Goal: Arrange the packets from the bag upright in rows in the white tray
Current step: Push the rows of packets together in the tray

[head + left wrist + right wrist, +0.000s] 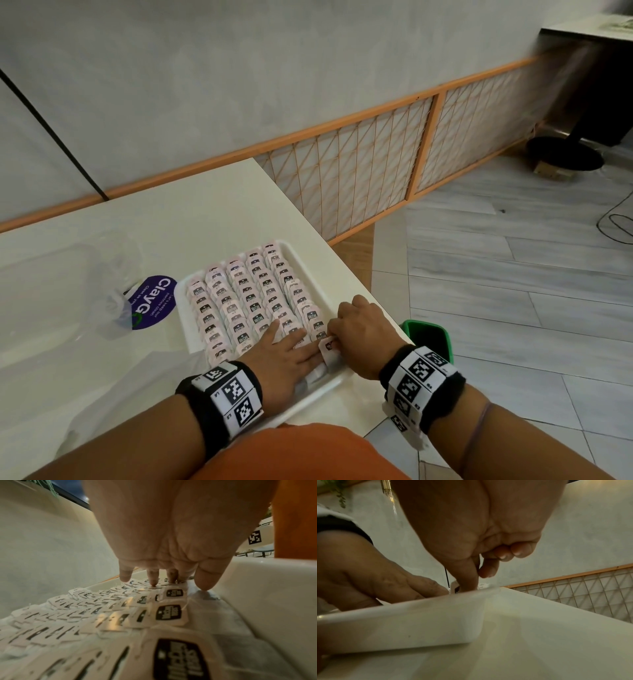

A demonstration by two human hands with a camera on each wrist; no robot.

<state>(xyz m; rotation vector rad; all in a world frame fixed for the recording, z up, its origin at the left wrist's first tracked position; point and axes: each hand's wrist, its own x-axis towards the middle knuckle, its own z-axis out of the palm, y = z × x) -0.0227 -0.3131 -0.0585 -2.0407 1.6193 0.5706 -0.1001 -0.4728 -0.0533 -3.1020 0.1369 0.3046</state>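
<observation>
While flat across the near rows, left hand (281,363) with straight, spread fingers (205,577) pressing lightly on the tops of the packets (246,301), nothing gripped. Right hand (359,337) just beside it, curled, pinching one packet (328,344) between thumb and fingertips at the near right corner of the white tray (308,394); ring and little fingers (520,549) tucked into the palm in the right wrist view. Pinched packet tilted, its dark label toward the head camera, touching the left hand's fingertips and just off the last filled row. Beyond both hands, packets standing in about five rows running away from the person, pale pink with dark labels, packed close, leaning slightly. Bare strip of tray floor (228,615) under and to the right of the left hand's little finger, between the rightmost row and the tray wall. Left of the left hand, well apart, clear plastic bag (113,308) lying crumpled on the cream table (137,222), beside a purple round sticker (154,301) on the tabletop. Right of the right wrist, past the table edge, green bin rim (431,337). Black wristbands with square marker tags (236,390) on both wrists. Orange clothing (301,452) below the forearms.
</observation>
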